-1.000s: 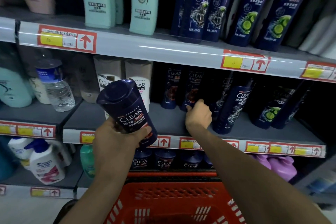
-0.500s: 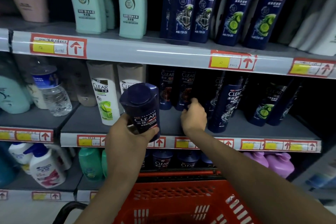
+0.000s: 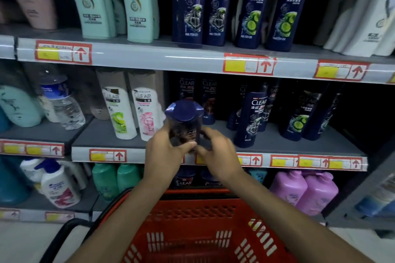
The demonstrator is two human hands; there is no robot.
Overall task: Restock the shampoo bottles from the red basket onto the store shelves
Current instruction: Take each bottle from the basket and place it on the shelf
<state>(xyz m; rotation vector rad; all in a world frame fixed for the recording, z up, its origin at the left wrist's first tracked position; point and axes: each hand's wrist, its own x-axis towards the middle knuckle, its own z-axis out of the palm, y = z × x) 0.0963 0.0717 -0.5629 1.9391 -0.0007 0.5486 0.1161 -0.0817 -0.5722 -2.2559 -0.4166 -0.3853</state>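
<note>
Our left grip and right grip are both clamped on one bottle. Middle shelf ahead; red basket under our arms; dark blue CLEAR shampoo bottle held upright at the shelf's front edge.

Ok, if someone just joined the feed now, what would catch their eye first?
First, the dark blue Clear bottle dead centre, cap toward the camera, held by the left hand and the right hand in front of the middle shelf. Next, the red basket directly below the arms. Then the row of tall blue Clear bottles on the upper shelf.
</note>
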